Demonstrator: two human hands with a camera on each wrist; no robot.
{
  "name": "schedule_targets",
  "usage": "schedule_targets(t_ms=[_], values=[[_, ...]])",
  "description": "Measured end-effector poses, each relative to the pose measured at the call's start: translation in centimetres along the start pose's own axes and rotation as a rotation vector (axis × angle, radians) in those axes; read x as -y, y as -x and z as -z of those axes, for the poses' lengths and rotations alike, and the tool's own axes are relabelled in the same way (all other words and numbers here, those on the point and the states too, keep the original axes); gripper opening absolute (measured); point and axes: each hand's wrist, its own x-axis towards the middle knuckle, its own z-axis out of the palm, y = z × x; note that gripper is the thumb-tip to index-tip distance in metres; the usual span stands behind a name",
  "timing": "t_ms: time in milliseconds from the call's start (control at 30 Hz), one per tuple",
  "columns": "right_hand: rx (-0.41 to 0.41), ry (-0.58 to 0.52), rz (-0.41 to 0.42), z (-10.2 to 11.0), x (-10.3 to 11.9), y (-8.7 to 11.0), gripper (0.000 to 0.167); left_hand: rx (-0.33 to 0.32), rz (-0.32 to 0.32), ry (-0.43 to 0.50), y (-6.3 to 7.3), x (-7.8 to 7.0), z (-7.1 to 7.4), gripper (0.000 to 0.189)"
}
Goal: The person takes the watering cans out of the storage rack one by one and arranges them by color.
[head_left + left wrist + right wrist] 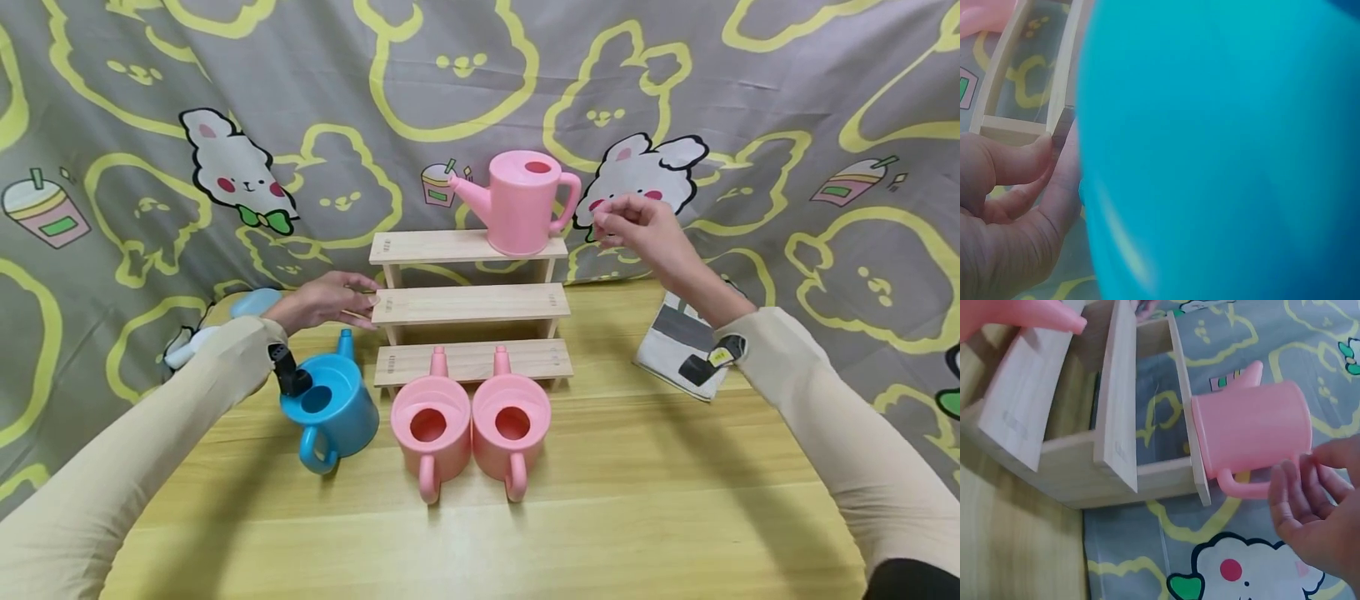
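Observation:
A three-tier wooden stand [471, 305] is at the middle of the table. My left hand [330, 300] is at the left end of its middle board, thumb and fingers pinching the board's corner in the left wrist view. On the top board a pink watering can [517, 208] stands upright, spout to the left. My right hand [641, 229] is just right of its handle, fingers loosely bent, holding nothing. Two more pink watering cans, a left one [432, 408] and a right one [517, 408], stand side by side in front, their spouts over the lowest board.
A blue watering can [341, 417] stands on the table [600, 517] under my left wrist and fills much of the left wrist view. A folded grey-and-white cloth [678, 346] lies at the right. Behind everything hangs a patterned grey curtain [315, 67].

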Motion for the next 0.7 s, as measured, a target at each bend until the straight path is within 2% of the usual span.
schedule_targets(t_ms=[200,333,567,700], values=[[-0.064,-0.105,0.066,0.7,0.1,-2.5,0.013,-0.001,-0.004,-0.016,0.1,-0.1,0.0,0.052],[-0.075,-0.132,0.066,1.2,0.1,-3.8,0.016,-0.003,-0.006,-0.019,0.0,-0.1,0.0,0.051],[0.024,-0.161,-0.029,1.1,-0.4,-5.1,0.040,-0.006,-0.029,-0.041,-0.1,0.2,0.0,0.050],[0.099,-0.139,-0.096,0.7,-1.0,-5.6,0.047,0.007,-0.044,-0.033,-0.1,0.4,-0.1,0.051]])
